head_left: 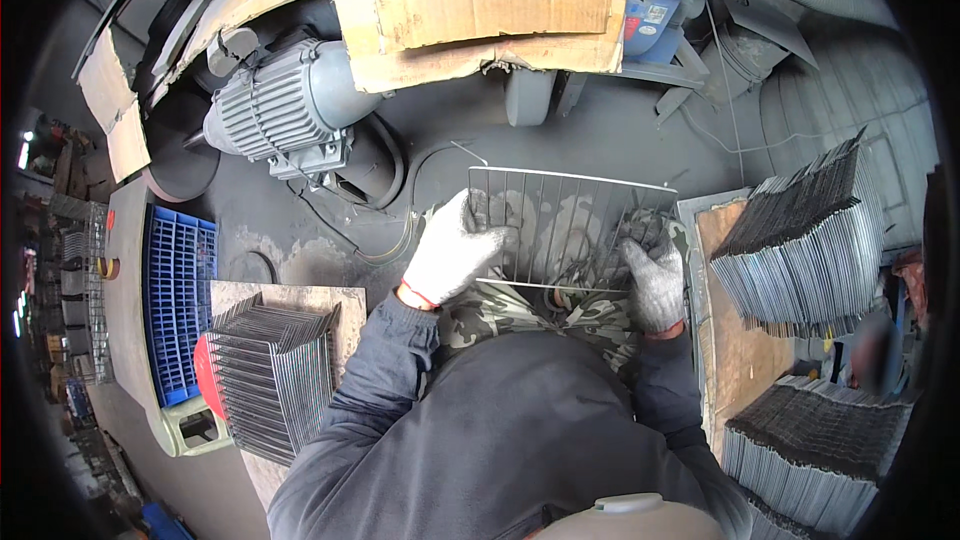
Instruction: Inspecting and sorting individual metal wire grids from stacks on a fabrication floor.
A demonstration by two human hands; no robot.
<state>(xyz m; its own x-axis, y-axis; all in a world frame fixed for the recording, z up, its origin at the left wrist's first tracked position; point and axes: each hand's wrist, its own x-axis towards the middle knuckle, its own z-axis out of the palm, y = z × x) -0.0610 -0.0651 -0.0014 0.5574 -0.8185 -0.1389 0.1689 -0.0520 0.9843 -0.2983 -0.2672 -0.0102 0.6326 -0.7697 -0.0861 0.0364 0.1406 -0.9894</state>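
Held across my lap is a wire rack, a rectangular frame with several thin parallel rods. My left hand, in a white knit glove with a red cuff edge, is closed on its left end. At the opposite end my right hand, in a greyer, dirtier glove, grips the rack's right side. Both thumbs rest on the near face, while part of the fingers lies behind the rods. Beneath the rack, camouflage trousers cover my legs.
A stack of wire racks stands on a board at left, beside a blue plastic crate. More stacked racks rise at right on a wooden surface. Ahead are a grey electric motor and a cardboard sheet.
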